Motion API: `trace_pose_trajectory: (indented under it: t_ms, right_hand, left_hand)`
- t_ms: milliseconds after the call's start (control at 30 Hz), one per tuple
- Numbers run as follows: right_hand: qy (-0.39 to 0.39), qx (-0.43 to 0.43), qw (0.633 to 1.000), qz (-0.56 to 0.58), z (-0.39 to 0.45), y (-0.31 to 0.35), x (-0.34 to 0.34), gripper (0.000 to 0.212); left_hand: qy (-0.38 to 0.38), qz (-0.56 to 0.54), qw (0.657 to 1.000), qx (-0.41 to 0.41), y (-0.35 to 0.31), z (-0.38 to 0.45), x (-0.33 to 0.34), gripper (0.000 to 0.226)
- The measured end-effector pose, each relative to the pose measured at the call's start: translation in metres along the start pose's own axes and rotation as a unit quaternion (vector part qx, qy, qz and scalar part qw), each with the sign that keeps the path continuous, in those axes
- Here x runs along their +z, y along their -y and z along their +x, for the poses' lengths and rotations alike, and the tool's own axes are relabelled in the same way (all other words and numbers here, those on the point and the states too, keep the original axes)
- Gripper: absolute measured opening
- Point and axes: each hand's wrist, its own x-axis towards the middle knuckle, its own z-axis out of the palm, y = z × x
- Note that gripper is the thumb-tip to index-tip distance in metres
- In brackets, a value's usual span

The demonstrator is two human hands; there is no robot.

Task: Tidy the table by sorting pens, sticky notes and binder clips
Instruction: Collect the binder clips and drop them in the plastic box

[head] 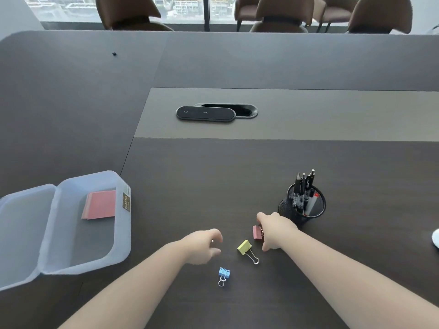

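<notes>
Three binder clips lie on the dark table in front of me: a pink one point(256, 232), a yellow one point(244, 247) and a blue one point(224, 273). My right hand point(276, 230) rests over the pink clip's wire handles, with forefinger and thumb spread to either side of it and not closed. My left hand point(204, 245) hovers just left of the yellow clip, fingers curled and apart, holding nothing that I can make out. A black mesh pen cup point(288, 211) with several pens point(303, 186) stands behind my right hand. Pink sticky notes point(101, 205) lie in a clear plastic box point(123, 233) at the left.
The box's hinged lid point(21, 233) lies open to its left. A black oval cable-port cover point(205, 113) sits mid-table beside its opening. Something white point(436, 238) shows at the right edge. Brown chairs point(282, 15) stand beyond the far side.
</notes>
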Motion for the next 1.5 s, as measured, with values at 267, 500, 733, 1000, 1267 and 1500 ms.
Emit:
trace_pose_trajectory:
  t_ms: [267, 500, 733, 1000, 1267, 1500]
  right_hand:
    - [-0.032, 0.063, 0.997, 0.029, -0.006, -0.006, 0.02, 0.052]
    - [-0.031, 0.027, 0.998, 0.051, -0.006, 0.003, 0.023, 0.049]
    - [-0.061, -0.013, 0.995, 0.072, 0.002, 0.0, 0.026, 0.034]
    - [-0.09, -0.065, 0.979, 0.168, 0.005, -0.004, 0.021, 0.031]
    - [-0.102, -0.096, 0.97, 0.2, 0.009, -0.012, 0.014, 0.045]
    - [-0.083, -0.111, 0.968, 0.207, 0.013, -0.007, 0.013, 0.042]
  left_hand:
    - [0.007, 0.167, 0.984, 0.058, -0.015, -0.009, 0.036, 0.071]
    - [-0.045, 0.195, 0.977, 0.07, -0.016, -0.001, 0.04, 0.02]
    - [-0.129, 0.092, 0.986, 0.057, -0.014, 0.001, 0.035, 0.008]
    - [-0.109, -0.015, 0.993, 0.038, -0.031, 0.011, 0.028, 0.01]
    - [-0.154, -0.037, 0.987, 0.041, -0.043, 0.019, 0.036, 0.044]
    - [-0.179, -0.033, 0.983, -0.019, -0.064, 0.031, 0.046, 0.047]
